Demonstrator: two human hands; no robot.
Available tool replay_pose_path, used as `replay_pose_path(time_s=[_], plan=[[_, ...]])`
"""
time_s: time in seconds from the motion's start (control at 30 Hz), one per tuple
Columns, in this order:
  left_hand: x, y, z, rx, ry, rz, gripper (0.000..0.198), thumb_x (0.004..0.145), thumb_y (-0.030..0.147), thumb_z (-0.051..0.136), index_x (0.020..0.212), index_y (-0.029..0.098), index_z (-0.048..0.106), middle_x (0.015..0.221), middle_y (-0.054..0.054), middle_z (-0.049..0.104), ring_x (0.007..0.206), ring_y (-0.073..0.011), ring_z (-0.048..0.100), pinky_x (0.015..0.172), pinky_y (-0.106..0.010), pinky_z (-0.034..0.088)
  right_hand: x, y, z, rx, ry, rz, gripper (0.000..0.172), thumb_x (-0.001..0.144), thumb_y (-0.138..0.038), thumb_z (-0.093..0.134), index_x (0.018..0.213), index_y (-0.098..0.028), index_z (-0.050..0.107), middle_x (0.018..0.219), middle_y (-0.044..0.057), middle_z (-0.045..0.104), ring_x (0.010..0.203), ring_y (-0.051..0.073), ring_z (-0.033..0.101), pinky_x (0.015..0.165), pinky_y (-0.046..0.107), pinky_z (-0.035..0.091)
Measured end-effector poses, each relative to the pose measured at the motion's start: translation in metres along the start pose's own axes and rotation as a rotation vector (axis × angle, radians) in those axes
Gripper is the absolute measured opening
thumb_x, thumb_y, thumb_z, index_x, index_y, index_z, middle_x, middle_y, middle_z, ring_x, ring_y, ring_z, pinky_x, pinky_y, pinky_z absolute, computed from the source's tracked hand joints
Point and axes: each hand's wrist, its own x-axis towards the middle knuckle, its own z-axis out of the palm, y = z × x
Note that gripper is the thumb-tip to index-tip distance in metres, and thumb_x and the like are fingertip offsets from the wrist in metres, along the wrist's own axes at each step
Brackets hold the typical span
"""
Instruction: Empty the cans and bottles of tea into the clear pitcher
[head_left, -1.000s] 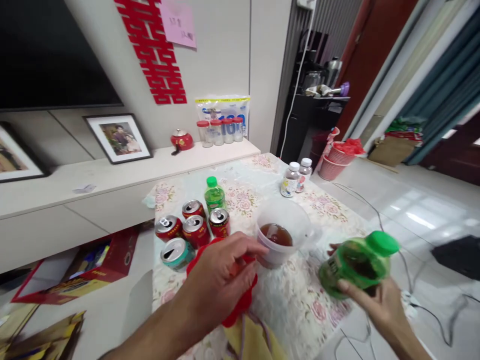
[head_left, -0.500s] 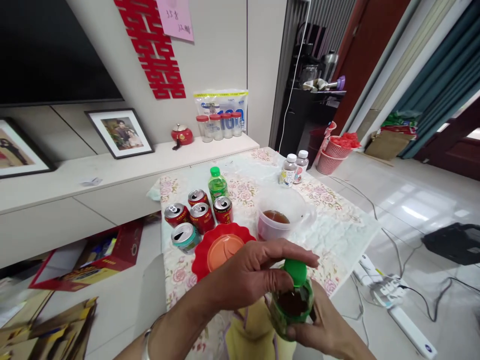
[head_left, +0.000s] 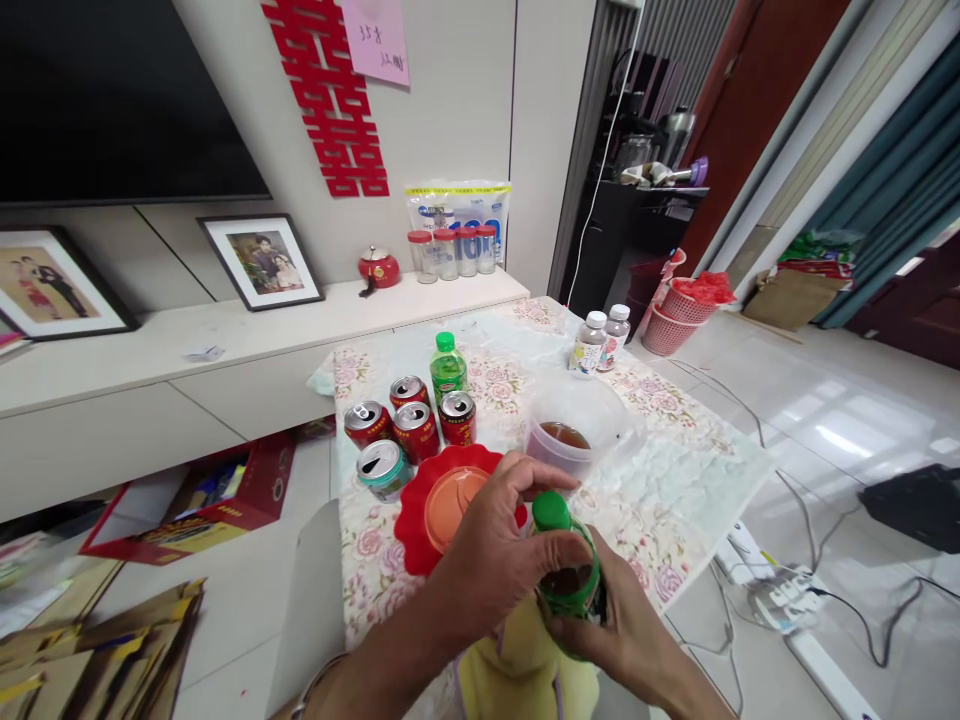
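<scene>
While gripping a green-tinted plastic bottle of brown liquid (head_left: 577, 598) in the right hand (head_left: 626, 618), holds it before the translucent round plastic tub (head_left: 589, 408), with the left hand (head_left: 499, 545) arched around the round green plastic cap (head_left: 551, 510), too hidden to tell whether clasping

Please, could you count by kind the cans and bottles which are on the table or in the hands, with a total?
Red cans: 4
Teal can: 1
Green-capped bottles: 2 (one handheld)
White-capped bottles: 2
Total: 9
</scene>
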Motion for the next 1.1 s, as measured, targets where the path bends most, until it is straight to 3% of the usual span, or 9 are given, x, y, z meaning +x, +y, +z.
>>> replay_pose_path(time_s=[0.17,0.33,0.5,0.63,0.73,0.83,0.93,1.0,1.1], plan=[[-0.007,0.017,-0.025,0.179,-0.292,0.014,0.036,0.100,0.034,0.066,0.136,0.029,0.070,0.137,-0.007,0.071,0.128,-0.0260,0.065,0.105,-0.040,0.052,0.000,-0.003,-0.002,0.030,-0.057,-0.006,0.048,0.070,-0.035,0.071,0.111,-0.021,0.053,0.096,0.001,0.057,0.086,0.020,0.049,0.076,0.032,0.040],[-0.006,0.024,-0.031,0.356,-0.192,0.138,0.029,0.095,0.021,0.067,0.120,0.028,0.078,0.120,-0.004,0.077,0.116,-0.0234,0.069,0.103,-0.039,0.051,0.001,-0.003,-0.001,0.026,-0.062,-0.007,0.050,0.070,-0.035,0.070,0.115,-0.020,0.054,0.096,0.001,0.057,0.086,0.020,0.049,0.074,0.032,0.038],[-0.009,0.021,-0.018,0.461,-0.014,0.169,0.020,0.093,0.036,0.074,0.108,0.023,0.075,0.108,-0.005,0.070,0.104,-0.0236,0.065,0.094,-0.039,0.050,0.002,-0.009,0.000,-0.006,-0.009,-0.004,0.053,0.068,-0.032,0.069,0.118,-0.021,0.054,0.097,0.001,0.059,0.085,0.020,0.051,0.074,0.032,0.040],[-0.011,0.013,-0.011,0.436,0.084,0.068,0.033,0.088,0.048,0.078,0.091,0.020,0.062,0.090,-0.001,0.060,0.080,-0.0178,0.056,0.074,-0.032,0.047,0.003,-0.012,-0.001,-0.064,-0.002,-0.002,0.051,0.069,-0.030,0.068,0.117,-0.021,0.055,0.099,0.002,0.061,0.086,0.021,0.054,0.077,0.033,0.042],[-0.010,0.011,-0.011,0.301,0.036,-0.013,0.037,0.085,0.048,0.079,0.105,0.021,0.063,0.091,0.001,0.056,0.075,-0.0149,0.052,0.068,-0.029,0.046,0.002,-0.009,-0.001,-0.054,-0.011,0.016,0.050,0.068,-0.029,0.068,0.116,-0.021,0.055,0.098,0.002,0.062,0.086,0.021,0.054,0.077,0.033,0.043],[-0.010,0.017,-0.019,0.289,-0.124,-0.053,0.044,0.085,0.035,0.075,0.126,0.025,0.065,0.102,-0.001,0.054,0.080,-0.0147,0.056,0.070,-0.028,0.049,-0.001,-0.005,-0.002,-0.057,-0.020,0.036,0.051,0.068,-0.030,0.069,0.116,-0.021,0.055,0.092,0.000,0.060,0.082,0.020,0.053,0.073,0.031,0.041],[-0.008,0.027,-0.027,0.388,-0.268,-0.044,0.034,0.083,0.021,0.066,0.117,0.025,0.073,0.106,-0.002,0.056,0.083,-0.0144,0.059,0.073,-0.027,0.050,-0.003,-0.006,-0.002,-0.064,-0.044,0.042,0.052,0.068,-0.031,0.069,0.117,-0.021,0.056,0.096,0.001,0.062,0.085,0.020,0.054,0.075,0.032,0.042],[-0.007,0.030,-0.030,0.425,-0.274,-0.039,0.028,0.082,0.021,0.066,0.110,0.023,0.074,0.105,-0.002,0.059,0.083,-0.0142,0.059,0.071,-0.026,0.049,-0.002,-0.009,-0.003,-0.068,-0.055,0.031,0.052,0.068,-0.031,0.068,0.118,-0.021,0.057,0.098,0.002,0.063,0.087,0.021,0.055,0.076,0.032,0.042],[-0.003,0.029,-0.029,0.424,-0.133,-0.047,0.019,0.085,0.036,0.074,0.093,0.020,0.069,0.088,0.001,0.058,0.073,-0.0129,0.054,0.061,-0.023,0.042,0.000,-0.012,-0.003,-0.059,-0.044,0.024,0.056,0.067,-0.031,0.068,0.121,-0.021,0.056,0.100,0.002,0.065,0.087,0.022,0.056,0.076,0.033,0.044]])
